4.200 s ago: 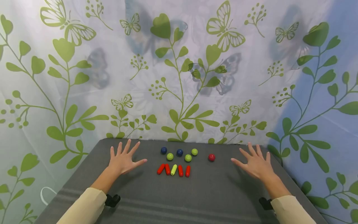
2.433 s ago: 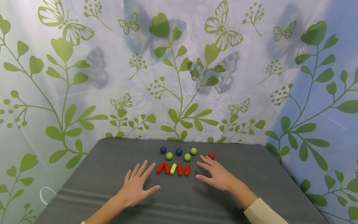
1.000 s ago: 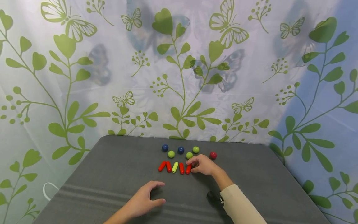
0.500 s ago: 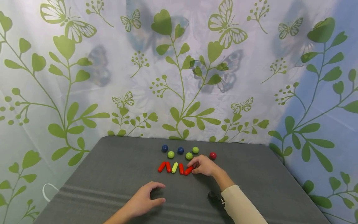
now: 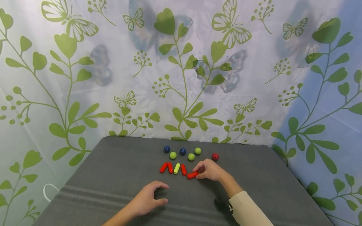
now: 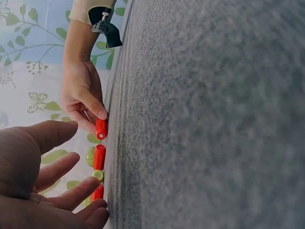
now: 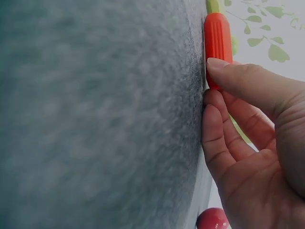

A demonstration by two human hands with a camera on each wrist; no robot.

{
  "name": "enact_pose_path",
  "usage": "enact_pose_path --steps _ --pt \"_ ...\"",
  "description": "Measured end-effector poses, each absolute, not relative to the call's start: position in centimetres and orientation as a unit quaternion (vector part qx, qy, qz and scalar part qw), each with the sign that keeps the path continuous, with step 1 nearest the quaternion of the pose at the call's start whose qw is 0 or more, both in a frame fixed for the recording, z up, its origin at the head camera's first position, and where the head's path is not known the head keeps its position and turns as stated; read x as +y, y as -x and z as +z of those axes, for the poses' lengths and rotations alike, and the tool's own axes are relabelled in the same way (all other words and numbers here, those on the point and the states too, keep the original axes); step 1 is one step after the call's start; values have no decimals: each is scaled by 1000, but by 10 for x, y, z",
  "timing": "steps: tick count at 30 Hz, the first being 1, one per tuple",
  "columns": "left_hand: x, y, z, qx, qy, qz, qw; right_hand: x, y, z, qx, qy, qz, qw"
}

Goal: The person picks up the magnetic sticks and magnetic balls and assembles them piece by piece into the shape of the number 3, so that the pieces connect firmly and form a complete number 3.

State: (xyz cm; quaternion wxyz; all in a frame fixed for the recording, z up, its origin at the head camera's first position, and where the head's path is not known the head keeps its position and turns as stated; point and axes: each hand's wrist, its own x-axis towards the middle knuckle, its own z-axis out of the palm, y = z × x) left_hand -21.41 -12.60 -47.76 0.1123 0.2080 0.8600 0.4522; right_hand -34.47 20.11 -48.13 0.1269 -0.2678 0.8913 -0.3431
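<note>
Curtain backed the worktop's far edge, near 6 balls; right hand pinched red cylinder, left hand loose.

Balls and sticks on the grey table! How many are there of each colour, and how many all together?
Blue balls: 2
Green balls: 3
Red ball: 1
Red sticks: 4, counting the one in the right hand
Yellow-green stick: 1
Total: 11

R slv cream; R wrist cam blk, w/ silvery fitting.
</note>
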Motion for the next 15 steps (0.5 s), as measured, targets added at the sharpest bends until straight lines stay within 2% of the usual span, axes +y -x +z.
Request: enact_pose_path --steps 9,15 --pt "-119 226 -483 857 -235 448 98 210 323 -480 895 250 -347 129" --pt "-107 227 -481 839 -221 484 114 214 306 -478 890 236 -365 139"
